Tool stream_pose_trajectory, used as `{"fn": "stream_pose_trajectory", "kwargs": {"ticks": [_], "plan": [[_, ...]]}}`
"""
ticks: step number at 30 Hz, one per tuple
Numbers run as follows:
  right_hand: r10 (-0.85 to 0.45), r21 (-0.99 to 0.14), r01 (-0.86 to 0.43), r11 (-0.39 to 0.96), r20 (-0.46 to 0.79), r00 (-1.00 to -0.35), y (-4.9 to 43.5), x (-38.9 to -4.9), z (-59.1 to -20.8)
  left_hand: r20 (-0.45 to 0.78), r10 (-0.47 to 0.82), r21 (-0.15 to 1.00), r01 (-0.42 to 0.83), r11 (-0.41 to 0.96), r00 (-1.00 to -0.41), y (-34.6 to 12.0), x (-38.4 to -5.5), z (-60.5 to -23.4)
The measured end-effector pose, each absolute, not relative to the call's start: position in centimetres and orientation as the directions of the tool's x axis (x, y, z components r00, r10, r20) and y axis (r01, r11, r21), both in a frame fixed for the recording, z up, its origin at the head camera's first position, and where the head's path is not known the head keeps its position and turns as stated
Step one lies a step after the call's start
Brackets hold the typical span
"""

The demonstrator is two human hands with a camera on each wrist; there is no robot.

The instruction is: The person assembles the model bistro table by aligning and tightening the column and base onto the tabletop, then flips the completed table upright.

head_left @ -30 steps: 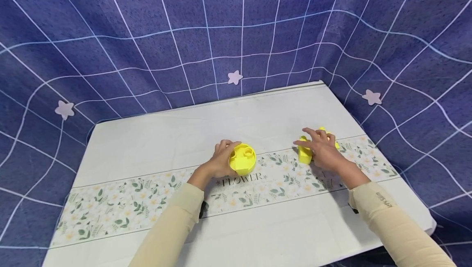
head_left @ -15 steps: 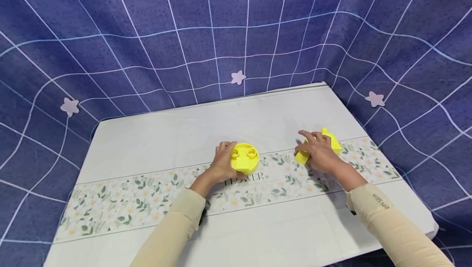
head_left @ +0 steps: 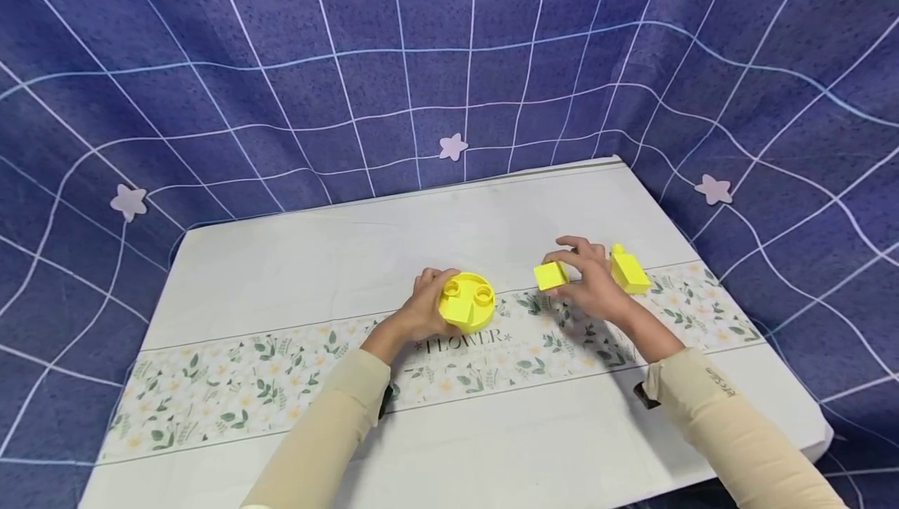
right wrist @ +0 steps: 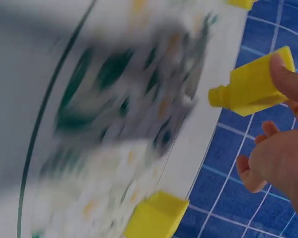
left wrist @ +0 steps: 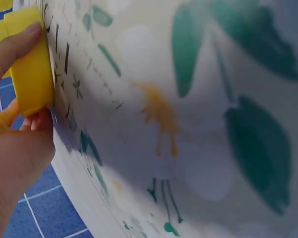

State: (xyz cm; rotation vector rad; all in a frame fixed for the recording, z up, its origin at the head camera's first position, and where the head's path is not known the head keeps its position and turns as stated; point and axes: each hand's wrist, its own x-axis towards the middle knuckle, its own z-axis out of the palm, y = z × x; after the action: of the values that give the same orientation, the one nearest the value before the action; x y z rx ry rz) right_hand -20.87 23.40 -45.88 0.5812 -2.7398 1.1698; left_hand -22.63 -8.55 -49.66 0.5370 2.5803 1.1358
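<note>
My left hand (head_left: pixel 421 310) grips the left side of a round yellow base (head_left: pixel 479 315) on the table. Two raised rings show on that base, with a square block-like part (head_left: pixel 458 310) at its near side. In the left wrist view, thumb and fingers hold the wall of the base (left wrist: pixel 32 79). To the right, my right hand (head_left: pixel 593 282) pinches a yellow block (head_left: pixel 550 275) above the table, its flat end towards the head camera. The right wrist view shows a short round peg on this block (right wrist: pixel 256 84), pointing away from the palm.
A second yellow block (head_left: pixel 630 271) with a peg lies on the table right of my right hand. The white tablecloth (head_left: pixel 337 259) has a flowered band with lettering. A blue grid-patterned curtain (head_left: pixel 365 126) hangs behind and beside the table.
My right hand has picked up one yellow block, tilted it and carried it left, away from the second block. My left hand keeps its hold on the round base, which has turned slightly.
</note>
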Motion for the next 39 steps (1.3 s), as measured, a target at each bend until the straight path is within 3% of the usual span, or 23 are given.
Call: {"fn": "stream_pose_trajectory", "kwargs": {"ticks": [6, 14, 29, 39], "plan": [[-0.251, -0.879, -0.236, 0.415, 0.138, -0.958, 21.0, -21.2, -44.7, -0.109, 0.451, 0.746, 0.227, 0.626, -0.886, -8.7, -23.1, -49.5], [-0.256, -0.955, -0.135, 0.262, 0.066, -0.964, 18.4, -21.5, -44.4, -0.125, 0.427, 0.75, 0.197, 0.632, -0.896, -8.6, -23.0, -49.6], [-0.292, -0.951, -0.154, 0.269, 0.072, -0.954, 15.3, -21.6, -45.3, -0.115, 0.456, 0.738, 0.231, 0.634, -0.882, -8.5, -23.2, -49.8], [-0.204, -0.915, -0.177, 0.363, 0.107, -0.973, 13.2, -21.5, -46.3, -0.111, 0.458, 0.736, 0.237, 0.634, -0.882, -8.6, -23.1, -49.8]]}}
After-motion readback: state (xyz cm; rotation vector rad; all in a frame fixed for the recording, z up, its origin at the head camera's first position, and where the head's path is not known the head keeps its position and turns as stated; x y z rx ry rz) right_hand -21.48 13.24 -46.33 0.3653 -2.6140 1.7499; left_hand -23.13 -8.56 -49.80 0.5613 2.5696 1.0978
